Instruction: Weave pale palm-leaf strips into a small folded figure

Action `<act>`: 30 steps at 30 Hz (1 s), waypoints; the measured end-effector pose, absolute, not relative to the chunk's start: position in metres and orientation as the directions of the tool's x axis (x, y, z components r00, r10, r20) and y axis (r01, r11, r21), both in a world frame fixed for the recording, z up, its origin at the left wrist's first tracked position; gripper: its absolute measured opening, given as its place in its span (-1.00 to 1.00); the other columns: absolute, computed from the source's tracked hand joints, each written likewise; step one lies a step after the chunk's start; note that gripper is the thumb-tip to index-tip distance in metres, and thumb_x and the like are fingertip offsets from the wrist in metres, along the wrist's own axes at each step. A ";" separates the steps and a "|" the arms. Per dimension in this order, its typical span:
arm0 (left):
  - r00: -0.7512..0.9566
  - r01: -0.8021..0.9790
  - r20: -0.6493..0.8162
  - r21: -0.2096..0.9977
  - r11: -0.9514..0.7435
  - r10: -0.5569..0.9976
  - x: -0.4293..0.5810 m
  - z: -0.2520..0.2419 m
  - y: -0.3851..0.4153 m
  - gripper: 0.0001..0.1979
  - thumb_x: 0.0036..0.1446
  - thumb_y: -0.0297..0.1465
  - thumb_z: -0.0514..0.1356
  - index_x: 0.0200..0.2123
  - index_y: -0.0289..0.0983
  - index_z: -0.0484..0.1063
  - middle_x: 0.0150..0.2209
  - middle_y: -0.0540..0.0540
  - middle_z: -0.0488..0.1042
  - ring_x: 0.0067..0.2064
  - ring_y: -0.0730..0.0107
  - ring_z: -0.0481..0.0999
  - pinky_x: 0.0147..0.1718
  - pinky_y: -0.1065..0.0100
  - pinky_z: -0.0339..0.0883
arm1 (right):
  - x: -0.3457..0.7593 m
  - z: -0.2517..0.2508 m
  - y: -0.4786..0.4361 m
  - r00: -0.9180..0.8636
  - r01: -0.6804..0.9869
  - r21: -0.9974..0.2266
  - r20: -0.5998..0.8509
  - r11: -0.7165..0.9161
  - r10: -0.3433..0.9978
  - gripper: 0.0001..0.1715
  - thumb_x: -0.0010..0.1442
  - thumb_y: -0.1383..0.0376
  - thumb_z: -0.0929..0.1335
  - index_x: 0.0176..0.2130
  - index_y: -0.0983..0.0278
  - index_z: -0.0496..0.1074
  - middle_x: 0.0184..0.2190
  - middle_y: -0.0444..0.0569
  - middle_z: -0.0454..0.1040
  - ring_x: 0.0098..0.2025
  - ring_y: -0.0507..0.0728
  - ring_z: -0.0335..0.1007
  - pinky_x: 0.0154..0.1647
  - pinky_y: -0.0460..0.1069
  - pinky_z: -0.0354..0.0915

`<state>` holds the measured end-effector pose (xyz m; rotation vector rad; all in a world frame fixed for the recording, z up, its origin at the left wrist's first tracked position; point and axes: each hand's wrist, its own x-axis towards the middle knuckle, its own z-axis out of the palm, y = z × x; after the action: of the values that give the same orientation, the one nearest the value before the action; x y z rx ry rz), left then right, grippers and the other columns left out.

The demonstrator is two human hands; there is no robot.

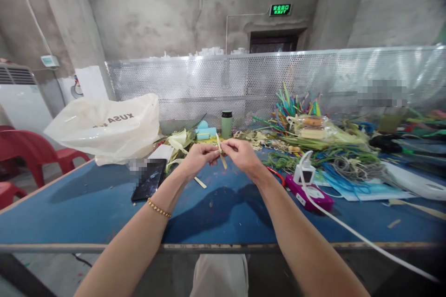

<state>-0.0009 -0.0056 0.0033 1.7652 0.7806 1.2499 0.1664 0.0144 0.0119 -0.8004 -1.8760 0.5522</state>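
Over the middle of the blue table [139,222], my left hand [200,158] and my right hand [240,153] meet fingertip to fingertip. Both pinch a thin pale-yellow strip [223,161], which sticks out above and below the fingers. A gold bead bracelet [159,208] circles my left wrist. Another pale strip [200,183] lies on the table just below my left hand. Pale green husks [178,141] are piled behind that hand. Beyond my hands stands a green bottle [226,124] with a dark lid.
A dark tablet [149,180] and a large white bag [108,127] are at the left. To the right are a purple power strip [313,197] with a white cable, green cords [282,160] and coloured stems [296,106]. A perforated metal screen [188,79] stands behind.
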 end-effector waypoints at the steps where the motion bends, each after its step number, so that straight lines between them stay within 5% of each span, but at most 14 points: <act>1: 0.333 0.022 0.435 0.883 -0.469 0.836 -0.001 0.003 -0.006 -0.75 0.01 -0.25 0.28 -0.44 -0.37 0.50 -0.56 -0.03 0.39 -0.50 0.50 0.30 -0.44 0.39 0.16 | 0.165 0.012 0.012 -0.293 0.234 -0.720 0.589 0.653 0.753 -0.65 0.13 0.10 0.31 -0.46 0.32 0.45 -0.51 -0.08 0.43 -0.45 0.04 0.27 -0.40 -0.05 0.19; 5: 0.422 -0.058 0.385 0.915 -0.399 0.821 -0.002 0.003 -0.007 -0.72 0.03 -0.23 0.29 -0.42 -0.38 0.50 -0.52 -0.05 0.40 -0.48 0.52 0.32 -0.43 0.40 0.16 | 0.163 0.015 0.006 -0.256 0.087 -0.835 0.508 0.543 0.822 -0.68 -0.03 0.09 0.41 -0.48 0.33 0.42 -0.55 -0.12 0.39 -0.49 0.00 0.22 -0.44 -0.08 0.17; 12: 0.294 -0.156 0.325 0.944 -0.290 0.899 0.003 0.003 -0.008 -0.70 -0.12 -0.25 0.39 -0.48 -0.39 0.47 -0.59 0.02 0.34 -0.57 0.59 0.28 -0.54 0.43 0.06 | 0.161 0.011 0.011 -0.272 -0.076 -0.884 0.463 0.461 0.844 -0.67 -0.12 0.11 0.45 -0.50 0.33 0.39 -0.58 -0.18 0.35 -0.52 -0.04 0.19 -0.44 -0.08 0.17; 30: 0.370 -0.102 0.271 0.963 -0.251 0.888 0.004 0.002 -0.011 -0.76 -0.19 -0.37 0.41 -0.56 -0.41 0.45 -0.61 0.00 0.35 -0.56 0.58 0.29 -0.51 0.43 0.09 | 0.153 0.008 0.011 -0.166 -0.016 -0.885 0.461 0.465 0.872 -0.76 -0.14 0.21 0.41 -0.59 0.30 0.30 -0.68 -0.20 0.28 -0.59 -0.04 0.13 -0.53 -0.09 0.10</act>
<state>0.0043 -0.0107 0.0017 1.5218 0.7370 1.1194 0.1525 0.0106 0.0079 -0.7758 -1.5365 0.9426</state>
